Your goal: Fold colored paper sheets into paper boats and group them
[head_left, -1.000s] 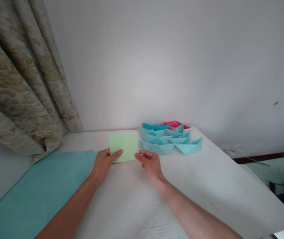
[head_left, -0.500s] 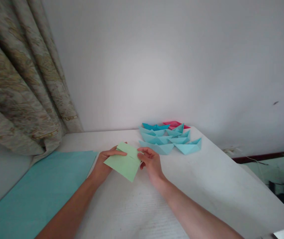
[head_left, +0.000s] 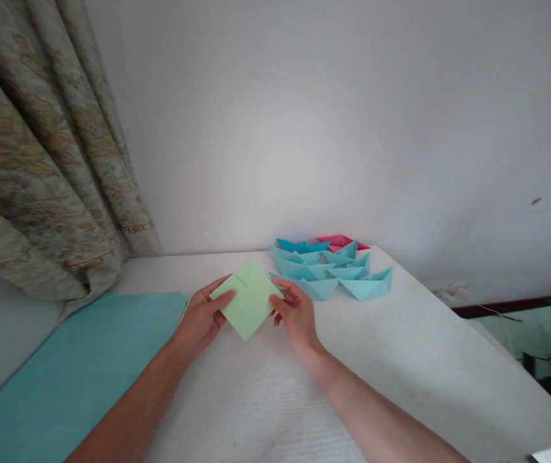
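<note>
A folded piece of light green paper (head_left: pixel 249 305), diamond-shaped with one corner pointing toward me, is held up over the white table. Crease lines and a flap edge show on its upper half. My left hand (head_left: pixel 202 318) pinches its left corner, thumb on the front face and fingers behind. At the right corner my right hand (head_left: pixel 294 313) grips it between thumb and fingers. The fingers behind the paper are partly hidden.
Several light blue paper boats (head_left: pixel 314 286) stand in rows behind my right hand, with a darker blue boat (head_left: pixel 303 246) and a pink boat (head_left: pixel 340 242) by the wall. Teal paper sheets (head_left: pixel 92 360) lie at left, below a patterned curtain (head_left: pixel 48 161).
The green paper has turned from a slanted position into an upright diamond facing me. My left hand has shifted its grip to the left corner; my right hand has barely moved.
</note>
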A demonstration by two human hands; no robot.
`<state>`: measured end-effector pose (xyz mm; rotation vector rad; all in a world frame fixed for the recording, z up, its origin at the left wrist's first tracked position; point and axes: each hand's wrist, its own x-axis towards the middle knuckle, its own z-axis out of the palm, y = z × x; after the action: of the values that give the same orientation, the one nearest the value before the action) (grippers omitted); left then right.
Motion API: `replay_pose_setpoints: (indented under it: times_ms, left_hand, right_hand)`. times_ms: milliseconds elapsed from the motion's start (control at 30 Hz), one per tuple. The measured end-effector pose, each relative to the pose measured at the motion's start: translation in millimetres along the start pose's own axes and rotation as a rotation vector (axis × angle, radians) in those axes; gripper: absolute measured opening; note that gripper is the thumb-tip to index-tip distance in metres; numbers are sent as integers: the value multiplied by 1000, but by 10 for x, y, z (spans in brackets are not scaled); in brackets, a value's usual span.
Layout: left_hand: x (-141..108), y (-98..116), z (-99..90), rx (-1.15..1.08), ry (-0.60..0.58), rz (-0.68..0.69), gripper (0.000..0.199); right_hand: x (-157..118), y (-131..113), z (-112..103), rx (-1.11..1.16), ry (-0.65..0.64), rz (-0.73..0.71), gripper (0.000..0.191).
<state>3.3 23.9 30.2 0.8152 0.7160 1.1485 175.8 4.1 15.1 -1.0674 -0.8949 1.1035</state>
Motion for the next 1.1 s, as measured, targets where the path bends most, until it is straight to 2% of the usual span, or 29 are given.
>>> replay_pose_setpoints:
  times_ms: [133, 233, 367, 433, 533, 800, 967, 1100]
  left_hand:
    - [-7, -9, -4, 82, -14, -31, 49]
    - [8, -21, -14, 68, -15, -37, 46]
    - [34, -64, -40, 94, -13, -200, 28]
    - [34, -71, -46, 121, -34, -261, 26]
    - [21, -55, -40, 142, -39, -251, 25]
    - [54, -39, -36, 113, 53, -210, 25]
    - [53, -8, -25, 65, 31, -299, 53]
    - [24, -16, -8, 152, 28, -234, 31]
  right_hand:
    - [-12, 27, 21, -39, -66, 16, 34]
    - [-6, 33, 13, -34, -48, 13, 28]
    - [12, 15, -14, 0, 16, 19, 21]
    - [13, 5, -20, 14, 28, 30, 20]
    - [3, -2, -15, 36, 13, 54, 21]
    - [-8, 20, 5, 49, -16, 97, 17]
    - [1, 53, 8, -13, 24, 43, 17]
    - [-14, 48, 1, -70, 12, -36, 19]
